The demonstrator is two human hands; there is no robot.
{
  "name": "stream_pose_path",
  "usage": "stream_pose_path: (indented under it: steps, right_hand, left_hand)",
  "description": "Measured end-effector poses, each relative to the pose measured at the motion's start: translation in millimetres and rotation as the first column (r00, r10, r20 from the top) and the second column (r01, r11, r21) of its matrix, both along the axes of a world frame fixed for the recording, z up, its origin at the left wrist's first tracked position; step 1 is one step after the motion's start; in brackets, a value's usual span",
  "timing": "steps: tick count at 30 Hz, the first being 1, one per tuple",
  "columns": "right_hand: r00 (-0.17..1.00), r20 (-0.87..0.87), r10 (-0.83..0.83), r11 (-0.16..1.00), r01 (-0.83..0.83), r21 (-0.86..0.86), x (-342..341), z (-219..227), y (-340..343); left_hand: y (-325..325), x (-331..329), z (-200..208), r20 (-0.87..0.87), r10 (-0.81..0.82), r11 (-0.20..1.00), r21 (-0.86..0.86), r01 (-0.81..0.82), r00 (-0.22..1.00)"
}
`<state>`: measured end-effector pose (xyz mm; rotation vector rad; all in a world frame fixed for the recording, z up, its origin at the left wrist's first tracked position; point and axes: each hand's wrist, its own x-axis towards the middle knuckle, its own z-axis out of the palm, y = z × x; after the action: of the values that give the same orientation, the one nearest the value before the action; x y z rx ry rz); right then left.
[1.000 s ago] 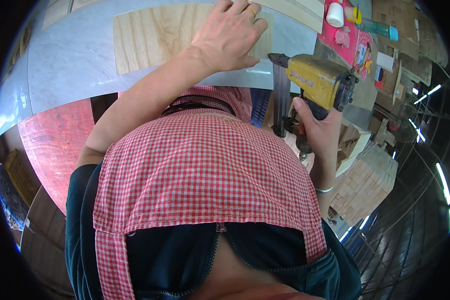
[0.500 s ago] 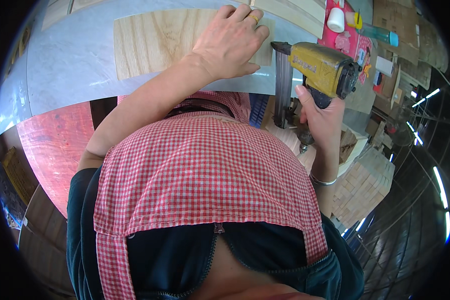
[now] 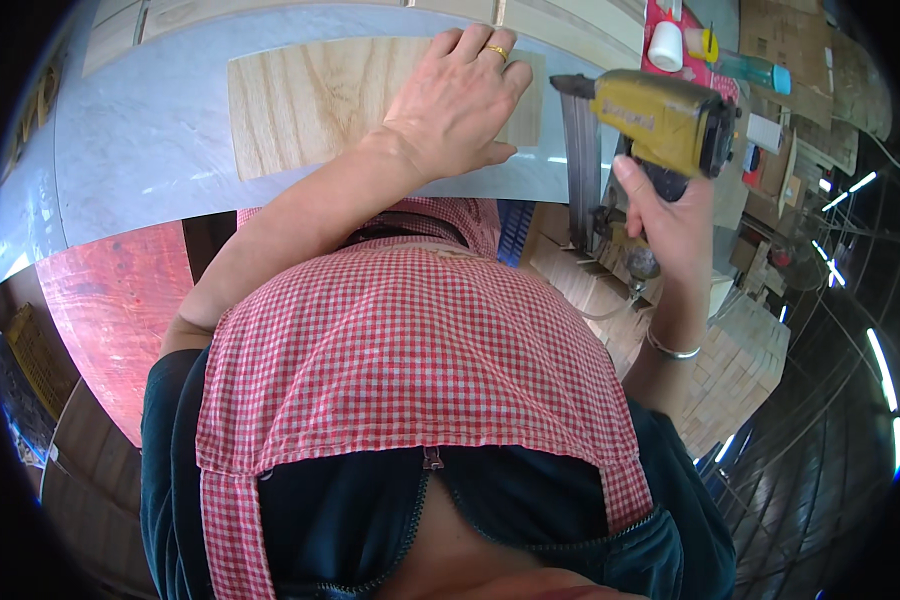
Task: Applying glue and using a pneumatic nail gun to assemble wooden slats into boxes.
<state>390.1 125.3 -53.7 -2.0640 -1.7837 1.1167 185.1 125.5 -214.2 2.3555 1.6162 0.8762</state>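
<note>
A thin rectangular wooden board point(image 3: 300, 110) with pale, wavy grain lies flat on the grey tabletop point(image 3: 140, 140). Across its right part rests my left hand point(image 3: 457, 100), fingers stretched over the far edge and thumb toward the near edge. My right hand point(image 3: 670, 215) is wrapped round the handle of a yellow and black nail gun point(image 3: 655, 115). The gun's dark nose sits just right of the board's right end, apart from it, with the long magazine hanging down toward the table's near edge. The fingers behind the handle are partly hidden.
More pale boards point(image 3: 570, 25) lie along the far side of the table. A white bottle point(image 3: 666, 47) and a teal-capped clear bottle point(image 3: 755, 72) stand at the far right. Stacked wood blocks point(image 3: 740, 370) are at the lower right, a red panel point(image 3: 115, 310) at the left.
My right hand has moved the nail gun a little to the right, away from the board. My left hand and the board appear slightly lower in the picture.
</note>
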Motion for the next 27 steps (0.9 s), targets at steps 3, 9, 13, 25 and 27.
stream_pose_path:
  steps: [3, 9, 13, 25, 27]
  right_hand:
    - [1.000, 0.006, -0.003, 0.998, 0.003, 0.062, -10.1, 3.3, 13.4]
    - [0.999, 0.048, 0.016, 0.999, -0.018, 0.037, -15.2, -1.0, 25.5]
    - [0.997, 0.077, 0.024, 1.000, -0.025, 0.006, -16.7, -2.0, 30.7]
    - [0.987, 0.129, 0.096, 0.995, -0.096, -0.004, -9.3, 4.4, 37.1]
    - [0.992, 0.122, -0.007, 0.999, 0.002, 0.035, -2.7, 11.9, 19.1]
  left_hand:
    - [-0.2, -0.4, 2.6, -0.004, -0.004, 0.999, -0.043, 0.004, 1.000]
    - [0.1, -0.8, 2.5, -0.014, 0.003, 0.999, -0.035, -0.003, 1.000]
    - [0.7, -1.4, 8.1, -0.026, -0.020, 0.986, -0.163, 0.016, 0.999]
    - [-27.9, -49.0, 30.9, -0.265, 0.015, 0.969, -0.234, -0.079, 0.964]
    - [-48.8, -101.1, 41.4, -0.320, 0.087, 0.953, -0.249, -0.172, 0.943]
